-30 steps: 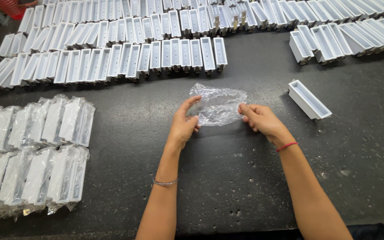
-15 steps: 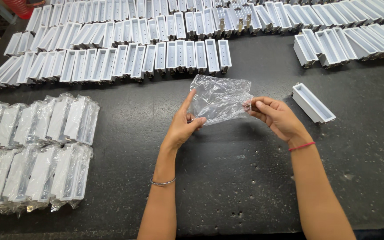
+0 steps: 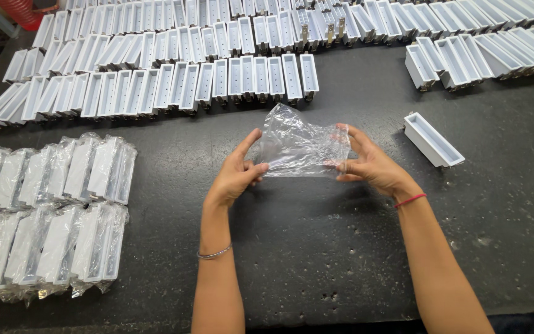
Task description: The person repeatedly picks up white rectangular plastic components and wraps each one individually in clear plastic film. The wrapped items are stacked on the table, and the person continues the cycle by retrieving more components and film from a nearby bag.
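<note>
Fingertips of the left hand (image 3: 237,175) and right hand (image 3: 369,164) pinch opposite edges of a clear plastic bag (image 3: 301,148), held crumpled just above the dark table (image 3: 316,247). A single white tray (image 3: 432,139) lies right of it; wrapped trays (image 3: 63,210) sit far left

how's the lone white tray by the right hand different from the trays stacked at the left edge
The lone white tray is bare, while the trays at the left edge are each wrapped in clear plastic. It lies by itself on the black table, open side up; the wrapped trays sit packed side by side in two rows. Both kinds are long, narrow white trays. The hands hold only a clear plastic bag.
</note>
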The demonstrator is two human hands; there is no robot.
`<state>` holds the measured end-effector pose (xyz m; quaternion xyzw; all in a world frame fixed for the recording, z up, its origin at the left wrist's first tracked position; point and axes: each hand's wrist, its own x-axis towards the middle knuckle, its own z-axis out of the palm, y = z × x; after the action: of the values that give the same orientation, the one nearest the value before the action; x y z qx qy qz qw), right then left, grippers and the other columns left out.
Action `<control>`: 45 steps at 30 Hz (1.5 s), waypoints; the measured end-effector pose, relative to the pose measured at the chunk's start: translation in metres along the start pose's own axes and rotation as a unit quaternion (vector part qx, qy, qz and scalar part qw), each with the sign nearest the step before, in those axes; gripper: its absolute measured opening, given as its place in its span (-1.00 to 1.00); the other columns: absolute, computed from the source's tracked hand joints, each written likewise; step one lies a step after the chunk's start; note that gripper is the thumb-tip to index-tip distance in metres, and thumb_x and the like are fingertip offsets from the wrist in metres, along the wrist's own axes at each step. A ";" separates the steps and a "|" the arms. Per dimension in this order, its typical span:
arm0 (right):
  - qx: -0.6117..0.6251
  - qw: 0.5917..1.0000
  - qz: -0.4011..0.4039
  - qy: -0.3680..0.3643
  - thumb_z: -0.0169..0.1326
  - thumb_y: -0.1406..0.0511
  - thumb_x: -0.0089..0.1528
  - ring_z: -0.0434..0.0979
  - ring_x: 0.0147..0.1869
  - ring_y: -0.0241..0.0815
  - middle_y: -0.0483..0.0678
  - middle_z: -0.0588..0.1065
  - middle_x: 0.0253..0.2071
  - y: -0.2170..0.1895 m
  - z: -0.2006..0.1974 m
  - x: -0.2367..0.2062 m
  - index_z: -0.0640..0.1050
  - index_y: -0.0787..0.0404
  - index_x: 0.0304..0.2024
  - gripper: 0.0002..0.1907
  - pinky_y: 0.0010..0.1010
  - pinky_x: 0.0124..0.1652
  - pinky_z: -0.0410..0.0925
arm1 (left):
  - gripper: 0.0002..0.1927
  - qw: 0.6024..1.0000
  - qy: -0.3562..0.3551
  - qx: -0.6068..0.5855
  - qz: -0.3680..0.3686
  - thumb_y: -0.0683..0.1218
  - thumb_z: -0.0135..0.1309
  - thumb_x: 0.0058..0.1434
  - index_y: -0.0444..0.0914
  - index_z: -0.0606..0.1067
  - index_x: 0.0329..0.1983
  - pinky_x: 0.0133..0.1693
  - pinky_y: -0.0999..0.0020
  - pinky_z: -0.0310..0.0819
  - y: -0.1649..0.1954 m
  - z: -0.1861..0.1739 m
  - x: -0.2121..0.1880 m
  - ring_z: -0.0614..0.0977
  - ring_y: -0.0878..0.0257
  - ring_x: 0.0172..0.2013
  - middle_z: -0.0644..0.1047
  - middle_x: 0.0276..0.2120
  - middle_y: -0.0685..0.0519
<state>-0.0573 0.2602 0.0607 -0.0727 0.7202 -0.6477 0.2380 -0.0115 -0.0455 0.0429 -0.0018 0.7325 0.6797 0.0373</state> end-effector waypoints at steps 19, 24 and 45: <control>0.021 0.993 -0.100 -0.067 0.06 0.46 0.16 0.42 0.41 0.05 0.23 -0.21 0.57 0.046 0.035 0.021 -0.19 0.07 0.56 0.04 -0.26 0.09 0.51 | -0.53 0.906 0.131 0.296 0.273 -0.08 0.25 0.08 -0.29 0.42 0.04 -0.21 0.12 0.48 0.024 0.103 -0.022 0.56 0.03 -0.20 0.46 -0.20 -0.08; 0.067 0.990 -0.095 -0.078 0.07 0.48 0.19 0.37 0.40 0.03 0.14 -0.16 0.58 0.054 0.032 0.017 -0.21 0.11 0.53 0.02 -0.24 0.05 0.50 | -0.65 0.888 0.153 0.366 0.232 -0.07 0.24 0.15 -0.25 0.47 -0.04 -0.14 0.09 0.48 0.025 0.110 -0.022 0.58 -0.01 -0.12 0.51 -0.18 -0.06; -0.411 0.823 -0.080 0.384 0.33 0.16 0.14 0.61 -0.06 0.14 0.17 0.60 -0.09 0.050 -0.110 -0.008 0.63 0.16 0.12 -0.49 -0.06 -0.07 0.43 | -0.91 0.879 0.235 0.360 0.207 -0.15 0.18 0.16 -0.24 0.56 -0.28 -0.18 0.12 0.51 0.000 0.094 -0.010 0.63 0.02 -0.23 0.62 -0.32 -0.02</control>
<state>-0.0879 0.3699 0.0197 0.0340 0.9445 -0.2835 -0.1625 0.0034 0.0477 0.0363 0.0036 0.8976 0.3411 -0.2790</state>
